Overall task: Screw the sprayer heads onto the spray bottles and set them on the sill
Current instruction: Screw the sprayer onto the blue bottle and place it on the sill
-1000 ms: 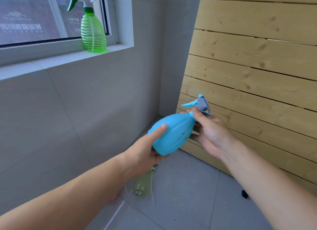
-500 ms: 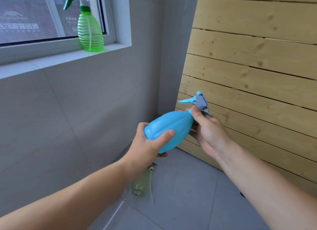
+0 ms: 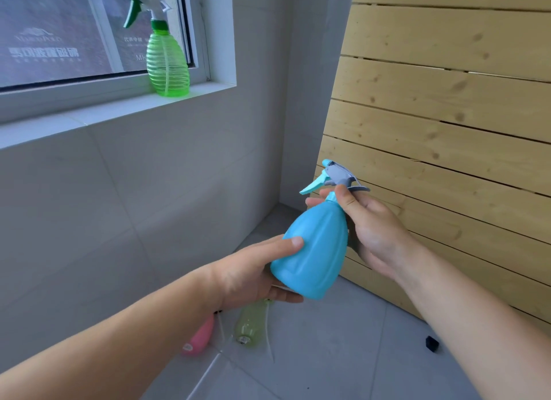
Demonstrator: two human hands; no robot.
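Observation:
A blue spray bottle (image 3: 316, 250) is held in mid-air, nearly upright and tilted slightly right. My left hand (image 3: 253, 277) cups its base from below and the left. My right hand (image 3: 369, 229) grips its neck, thumb on the collar just under the blue-grey sprayer head (image 3: 334, 176). A green spray bottle (image 3: 167, 62) with a white-green sprayer stands on the white sill (image 3: 98, 116) at the window's right end. On the floor below lie a pale green bottle (image 3: 250, 325) and a pink bottle (image 3: 198, 338), partly hidden by my left arm.
A slatted wooden panel (image 3: 447, 116) leans against the wall on the right. Grey tiled wall runs under the sill, with grey floor tiles below. A small black piece (image 3: 431, 343) lies on the floor near the panel.
The blue bottle has swung from lying sideways to nearly upright. My left hand shifted lower under its base. The pink bottle has come into view.

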